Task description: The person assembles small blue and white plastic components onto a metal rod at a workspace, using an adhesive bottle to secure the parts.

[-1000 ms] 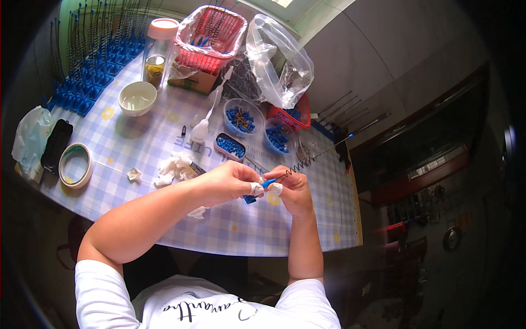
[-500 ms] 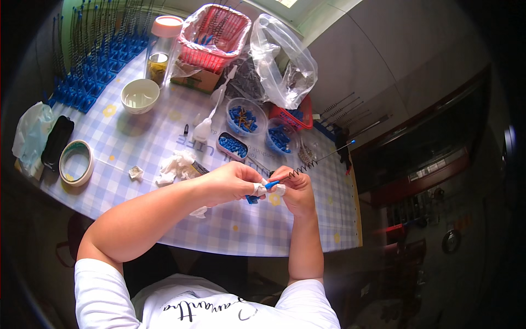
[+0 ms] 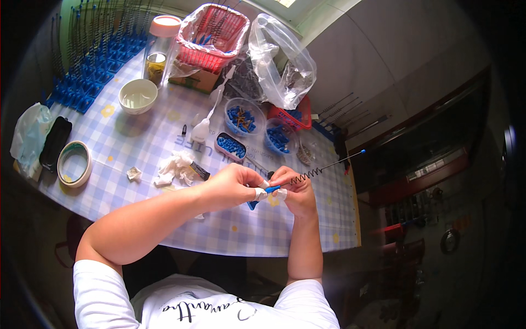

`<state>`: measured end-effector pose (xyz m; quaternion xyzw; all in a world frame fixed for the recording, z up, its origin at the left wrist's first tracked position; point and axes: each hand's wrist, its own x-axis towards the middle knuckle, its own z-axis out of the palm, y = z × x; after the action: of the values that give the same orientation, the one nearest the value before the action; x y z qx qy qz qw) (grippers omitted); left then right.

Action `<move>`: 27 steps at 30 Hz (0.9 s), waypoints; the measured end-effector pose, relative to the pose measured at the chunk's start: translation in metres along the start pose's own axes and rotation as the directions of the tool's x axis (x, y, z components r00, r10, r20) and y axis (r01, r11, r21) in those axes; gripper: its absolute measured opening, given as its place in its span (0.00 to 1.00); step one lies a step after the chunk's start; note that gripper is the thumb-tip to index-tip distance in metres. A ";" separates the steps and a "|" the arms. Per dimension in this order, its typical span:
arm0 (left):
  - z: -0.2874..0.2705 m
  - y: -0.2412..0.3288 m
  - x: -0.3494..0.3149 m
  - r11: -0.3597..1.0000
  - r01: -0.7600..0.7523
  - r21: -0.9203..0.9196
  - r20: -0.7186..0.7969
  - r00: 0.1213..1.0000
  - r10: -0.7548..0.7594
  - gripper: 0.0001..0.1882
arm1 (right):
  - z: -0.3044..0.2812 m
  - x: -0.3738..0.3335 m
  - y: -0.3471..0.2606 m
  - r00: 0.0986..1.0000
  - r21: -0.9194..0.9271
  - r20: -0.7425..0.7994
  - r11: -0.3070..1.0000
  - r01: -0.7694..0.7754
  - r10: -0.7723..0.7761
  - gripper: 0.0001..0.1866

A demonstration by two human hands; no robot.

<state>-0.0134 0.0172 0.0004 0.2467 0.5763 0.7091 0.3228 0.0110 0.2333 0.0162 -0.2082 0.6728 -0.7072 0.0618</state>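
Both my hands meet over the near part of the table, with white tape wrapped on their fingers. Pinched in my left hand (image 3: 236, 183) is a small blue plastic piece (image 3: 272, 189); more blue plastic (image 3: 252, 205) sticks out below those fingers. My right hand (image 3: 299, 193) is closed around the near end of a thin dark wire with a coiled spring section (image 3: 308, 175). That wire slants out to the right and ends in a small blue tip (image 3: 363, 151). Fingers hide where wire and blue piece come together.
Beyond my hands stand an oblong tin (image 3: 230, 146) of small blue parts and clear tubs (image 3: 243, 116) of blue pieces. Crumpled tissue (image 3: 174, 170), a tape roll (image 3: 75, 164) and a white bowl (image 3: 138, 97) lie leftward. Blue stands with upright wires (image 3: 82, 90) fill the far left.
The wire's blue tip has swung farther right and slightly lower. Both hands keep their grip at nearly the same place.
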 end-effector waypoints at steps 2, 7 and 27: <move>0.002 0.001 -0.001 1.000 -0.018 0.011 -0.017 1.000 0.018 0.11 | -0.001 -0.001 -0.003 1.000 -0.006 0.013 1.000 0.005 -0.005 0.11; 0.003 0.002 -0.002 0.997 -0.055 0.060 -0.051 0.997 0.059 0.10 | 0.002 0.000 -0.005 0.998 -0.063 0.063 0.998 0.023 -0.019 0.13; -0.007 0.002 0.001 0.998 0.061 -0.030 0.084 0.995 -0.058 0.12 | 0.012 -0.001 -0.012 1.000 -0.218 0.000 0.976 0.029 -0.030 0.12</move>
<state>-0.0191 0.0132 0.0012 0.2536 0.5579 0.6974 0.3714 0.0193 0.2234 0.0281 -0.2224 0.7432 -0.6304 0.0269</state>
